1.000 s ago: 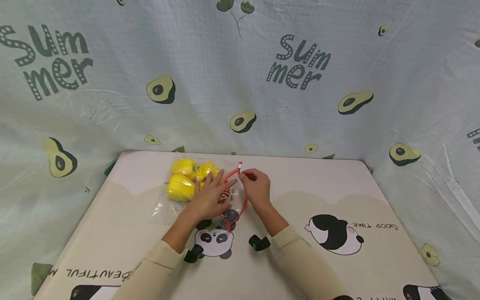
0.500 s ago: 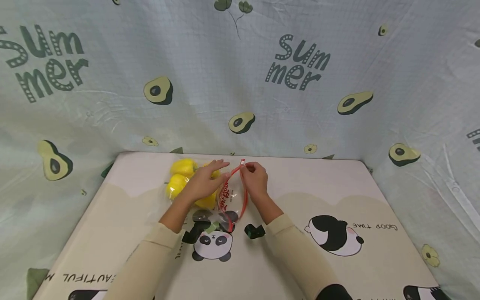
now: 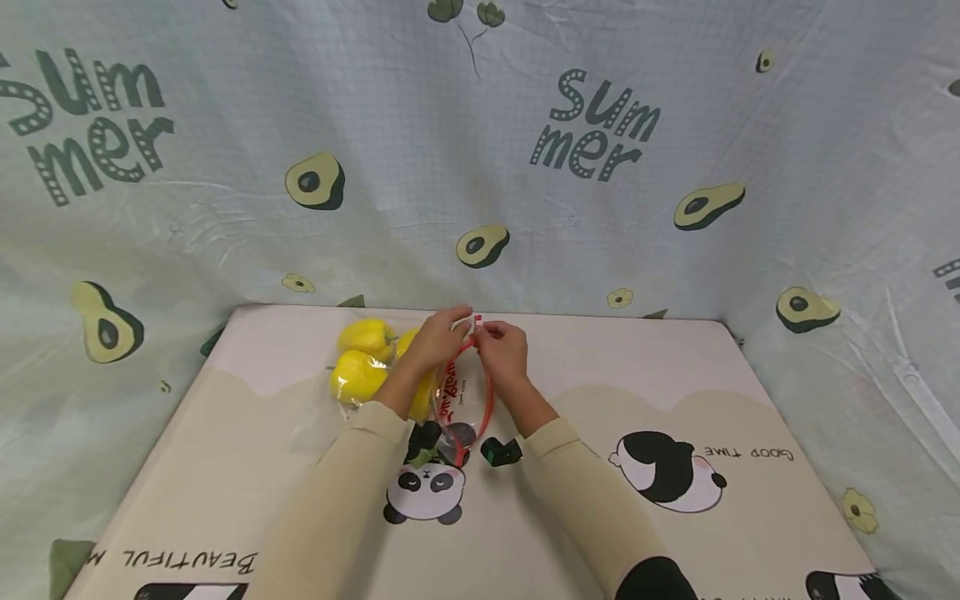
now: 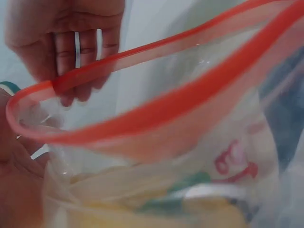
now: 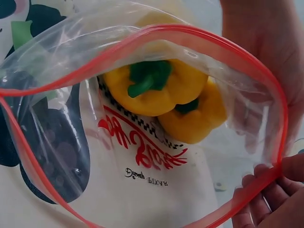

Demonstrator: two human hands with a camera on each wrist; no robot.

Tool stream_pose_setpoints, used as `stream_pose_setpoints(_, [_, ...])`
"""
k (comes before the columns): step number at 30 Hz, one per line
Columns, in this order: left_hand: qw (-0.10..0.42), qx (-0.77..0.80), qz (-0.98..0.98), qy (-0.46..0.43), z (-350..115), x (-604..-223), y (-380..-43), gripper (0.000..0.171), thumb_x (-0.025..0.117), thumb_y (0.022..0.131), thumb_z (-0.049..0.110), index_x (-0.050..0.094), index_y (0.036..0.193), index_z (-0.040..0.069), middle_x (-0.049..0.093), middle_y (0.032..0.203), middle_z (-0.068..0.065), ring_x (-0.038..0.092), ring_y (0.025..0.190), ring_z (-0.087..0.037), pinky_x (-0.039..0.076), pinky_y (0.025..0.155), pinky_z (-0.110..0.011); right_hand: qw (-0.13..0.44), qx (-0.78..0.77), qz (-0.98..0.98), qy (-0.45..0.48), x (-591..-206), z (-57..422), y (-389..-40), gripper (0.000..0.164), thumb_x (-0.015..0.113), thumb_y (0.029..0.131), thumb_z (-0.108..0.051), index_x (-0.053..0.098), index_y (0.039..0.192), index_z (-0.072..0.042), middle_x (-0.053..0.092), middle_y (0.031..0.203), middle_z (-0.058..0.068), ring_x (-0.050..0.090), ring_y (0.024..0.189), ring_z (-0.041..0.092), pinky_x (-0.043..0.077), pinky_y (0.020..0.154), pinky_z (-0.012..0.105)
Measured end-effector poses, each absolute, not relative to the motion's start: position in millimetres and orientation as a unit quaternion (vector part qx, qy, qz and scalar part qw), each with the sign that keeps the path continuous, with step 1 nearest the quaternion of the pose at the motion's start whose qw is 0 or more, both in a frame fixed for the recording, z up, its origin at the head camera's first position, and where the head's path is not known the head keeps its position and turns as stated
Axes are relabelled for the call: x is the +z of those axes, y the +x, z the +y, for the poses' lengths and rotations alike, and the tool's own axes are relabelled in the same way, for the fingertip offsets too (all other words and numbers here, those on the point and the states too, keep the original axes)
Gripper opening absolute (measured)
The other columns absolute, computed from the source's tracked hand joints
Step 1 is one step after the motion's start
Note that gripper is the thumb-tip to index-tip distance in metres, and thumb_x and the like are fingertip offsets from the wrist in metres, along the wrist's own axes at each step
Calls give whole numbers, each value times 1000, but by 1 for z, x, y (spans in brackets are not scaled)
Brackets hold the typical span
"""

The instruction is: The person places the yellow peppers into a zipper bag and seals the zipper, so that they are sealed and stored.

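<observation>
A clear plastic zip bag [image 3: 450,392] with a red zip edge lies on its side, mouth facing right. Several yellow bell peppers [image 3: 360,375] are in it; the right wrist view shows two green stems through the gaping mouth. My right hand [image 3: 504,354] pinches the far corner of the red zip edge [image 5: 280,114], fingertips inside the rim and thumb outside. Up close to that corner comes my left hand [image 3: 433,340], its fingers extended and its thumb beside the zip edge. Its forearm passes in front of some of the peppers. A red-and-white tab [image 3: 477,321] sticks up between the hands.
The light table [image 3: 570,517] carries printed pandas and dogs, and its far edge is just beyond the bag. Behind it hangs a pale curtain [image 3: 405,208] with avocado prints. Black wrist cameras [image 3: 501,452] hang under both wrists.
My left hand has moved from lying spread over the bag, up and right to the zip corner. The bag's mouth has widened, and my right hand has kept its pinch.
</observation>
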State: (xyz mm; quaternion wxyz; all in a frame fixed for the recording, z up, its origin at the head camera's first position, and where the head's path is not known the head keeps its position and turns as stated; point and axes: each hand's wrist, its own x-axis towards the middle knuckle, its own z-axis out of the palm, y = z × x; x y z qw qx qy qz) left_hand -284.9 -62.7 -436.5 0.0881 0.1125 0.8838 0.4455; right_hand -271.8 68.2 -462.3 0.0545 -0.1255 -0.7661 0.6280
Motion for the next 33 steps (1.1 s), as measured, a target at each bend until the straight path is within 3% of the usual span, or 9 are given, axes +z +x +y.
stream_pose_setpoints(3, [97, 437, 887, 116, -62, -440, -287, 47, 45, 112, 26, 48, 156, 10, 43, 166, -13, 37, 157, -33, 31, 129, -50, 55, 631, -765, -116, -461, 68, -271, 22, 68, 100, -16, 76, 111, 0, 77, 99, 15, 67, 78, 13, 56, 70, 21])
stream_pose_setpoints(9, [109, 440, 883, 117, -73, -438, -289, 40, 54, 109, 29, 61, 146, 17, 47, 164, -9, 39, 156, -33, 30, 129, -54, 43, 638, -762, -102, -462, 71, -268, 21, 67, 101, -15, 76, 112, 0, 76, 101, 14, 69, 83, 19, 57, 71, 22])
stream_pose_setpoints(15, [96, 460, 874, 124, -77, -442, -293, 27, 56, 108, 26, 69, 127, 10, 62, 146, -12, 50, 145, -35, 35, 126, -57, 41, 638, -764, -88, -463, 70, -265, 21, 67, 101, -17, 76, 108, 1, 77, 96, 13, 73, 88, 27, 57, 71, 22])
stream_pose_setpoints(20, [82, 496, 858, 107, -77, -445, -291, 22, 55, 109, 21, 71, 117, 9, 68, 127, -13, 59, 124, -33, 46, 118, -52, 63, 611, -787, -56, -465, 68, -265, 24, 69, 101, -22, 77, 102, 0, 78, 92, 14, 69, 79, 15, 53, 70, 22])
stream_pose_setpoints(24, [72, 517, 847, 101, -76, -447, -290, 21, 53, 109, 18, 70, 113, 6, 68, 117, -14, 58, 110, -32, 50, 107, -45, 75, 584, -807, -48, -463, 66, -264, 22, 68, 101, -21, 77, 100, -2, 79, 92, 14, 67, 78, 13, 50, 68, 22])
stream_pose_setpoints(33, [68, 547, 831, 74, -72, -444, -288, 22, 53, 109, 18, 70, 109, 4, 67, 115, -15, 55, 106, -29, 48, 102, -43, 79, 555, -826, -61, -459, 65, -262, 22, 67, 102, -24, 78, 101, -5, 79, 93, 12, 66, 80, 18, 50, 67, 24])
